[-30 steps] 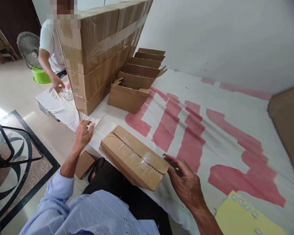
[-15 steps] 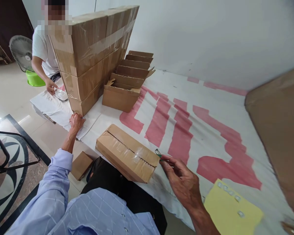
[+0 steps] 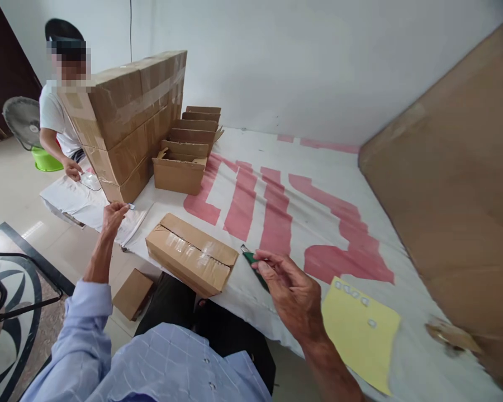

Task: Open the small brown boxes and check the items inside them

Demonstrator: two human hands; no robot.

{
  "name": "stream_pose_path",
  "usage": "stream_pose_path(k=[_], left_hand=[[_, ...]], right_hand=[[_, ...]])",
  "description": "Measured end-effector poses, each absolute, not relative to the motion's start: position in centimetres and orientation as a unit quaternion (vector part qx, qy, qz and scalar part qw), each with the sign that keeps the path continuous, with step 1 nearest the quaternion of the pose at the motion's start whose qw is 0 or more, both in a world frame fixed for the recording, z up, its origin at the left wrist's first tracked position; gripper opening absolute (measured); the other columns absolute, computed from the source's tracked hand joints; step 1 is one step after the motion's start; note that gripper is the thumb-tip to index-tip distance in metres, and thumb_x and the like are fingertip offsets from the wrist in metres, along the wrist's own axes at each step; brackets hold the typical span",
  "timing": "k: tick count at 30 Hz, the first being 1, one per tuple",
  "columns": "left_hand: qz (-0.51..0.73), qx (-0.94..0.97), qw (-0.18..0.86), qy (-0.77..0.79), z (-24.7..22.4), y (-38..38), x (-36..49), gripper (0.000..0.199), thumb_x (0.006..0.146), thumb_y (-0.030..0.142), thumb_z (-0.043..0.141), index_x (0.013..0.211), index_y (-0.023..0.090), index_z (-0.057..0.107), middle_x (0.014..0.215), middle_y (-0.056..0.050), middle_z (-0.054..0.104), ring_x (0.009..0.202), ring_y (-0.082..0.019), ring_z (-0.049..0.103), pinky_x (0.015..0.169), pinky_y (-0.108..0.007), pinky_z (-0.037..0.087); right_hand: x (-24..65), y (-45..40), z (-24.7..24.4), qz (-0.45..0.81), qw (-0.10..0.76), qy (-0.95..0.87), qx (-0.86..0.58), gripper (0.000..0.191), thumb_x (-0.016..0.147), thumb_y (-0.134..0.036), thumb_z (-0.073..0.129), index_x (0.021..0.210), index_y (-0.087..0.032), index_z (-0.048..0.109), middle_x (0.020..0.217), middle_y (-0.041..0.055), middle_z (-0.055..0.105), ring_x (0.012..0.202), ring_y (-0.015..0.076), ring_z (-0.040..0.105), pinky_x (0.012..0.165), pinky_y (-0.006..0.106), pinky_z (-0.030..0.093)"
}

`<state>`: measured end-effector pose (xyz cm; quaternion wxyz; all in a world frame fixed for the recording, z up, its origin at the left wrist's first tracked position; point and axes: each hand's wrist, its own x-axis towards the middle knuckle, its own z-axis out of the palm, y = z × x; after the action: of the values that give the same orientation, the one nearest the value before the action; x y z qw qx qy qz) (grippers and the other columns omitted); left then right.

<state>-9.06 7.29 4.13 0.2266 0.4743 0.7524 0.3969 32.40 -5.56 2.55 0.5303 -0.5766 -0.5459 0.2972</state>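
Observation:
My left hand (image 3: 114,216) pinches a small pale sticker-like piece (image 3: 131,206) beside the foot of the carton stack. My right hand (image 3: 295,293) grips a green utility knife (image 3: 251,258), its metal tip pointing up and left. Between my hands lies a closed, taped cardboard box (image 3: 191,254) near the table's front edge, touched by neither. To the right of my right hand is a yellow sheet (image 3: 362,340) bearing several small pale stickers.
Large taped cartons (image 3: 129,106) are stacked at the left. A row of open boxes (image 3: 179,176) stands beside them on the cloth-covered table (image 3: 272,312). A co-worker (image 3: 58,114) sits behind the stack. Brown board (image 3: 440,184) leans at right; a small box (image 3: 133,294) is below.
My left hand has lifted from the stack's lower corner, and the pale piece shows clearly. The knife has drawn away from the box's right end, showing more of its handle. The view has shifted.

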Motion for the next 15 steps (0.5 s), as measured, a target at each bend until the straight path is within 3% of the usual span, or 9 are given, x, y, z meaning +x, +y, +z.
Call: stream_pose_path(k=[3, 7, 11, 15], left_hand=[[0.461, 0.503, 0.267, 0.681, 6.6, 3.2, -5.6, 0.033, 0.087, 0.052, 0.067, 0.088, 0.02, 0.074, 0.089, -0.006, 0.078, 0.085, -0.02, 0.073, 0.079, -0.032, 0.061], [0.566, 0.516, 0.373, 0.524, 9.0, -2.1, 0.7, 0.031, 0.079, 0.052, 0.084, 0.083, 0.022, 0.077, 0.076, -0.004, 0.074, 0.068, -0.017, 0.066, 0.071, -0.032, 0.059], [0.56, 0.524, 0.422, 0.484, 10.0, -4.9, 6.3, 0.031, 0.075, 0.051, 0.093, 0.079, 0.024, 0.079, 0.075, -0.002, 0.076, 0.065, -0.017, 0.067, 0.066, -0.031, 0.059], [0.553, 0.539, 0.449, 0.449, 9.8, -5.7, 9.6, 0.029, 0.074, 0.05, 0.095, 0.077, 0.025, 0.08, 0.078, -0.002, 0.079, 0.068, -0.018, 0.072, 0.07, -0.033, 0.063]], right_hand=[[30.6, -6.3, 4.6, 0.314, 0.55, -0.559, -0.535, 0.029, 0.095, -0.051, 0.074, 0.105, -0.024, 0.079, 0.103, 0.0072, 0.079, 0.09, 0.0232, 0.076, 0.088, 0.04, 0.065], [27.2, -7.1, 7.2, 0.39, 0.557, -0.583, -0.445, 0.026, 0.095, -0.048, 0.077, 0.107, -0.025, 0.079, 0.106, 0.006, 0.077, 0.089, 0.0201, 0.074, 0.082, 0.034, 0.065], [25.0, -7.2, 8.3, 0.475, 0.552, -0.557, -0.4, 0.035, 0.089, -0.053, 0.084, 0.107, -0.024, 0.078, 0.104, 0.0056, 0.078, 0.088, 0.0196, 0.073, 0.08, 0.032, 0.065], [24.9, -7.5, 8.2, 0.493, 0.606, -0.494, -0.382, 0.038, 0.088, -0.059, 0.083, 0.096, -0.022, 0.077, 0.093, 0.0036, 0.077, 0.085, 0.0193, 0.073, 0.085, 0.034, 0.064]])
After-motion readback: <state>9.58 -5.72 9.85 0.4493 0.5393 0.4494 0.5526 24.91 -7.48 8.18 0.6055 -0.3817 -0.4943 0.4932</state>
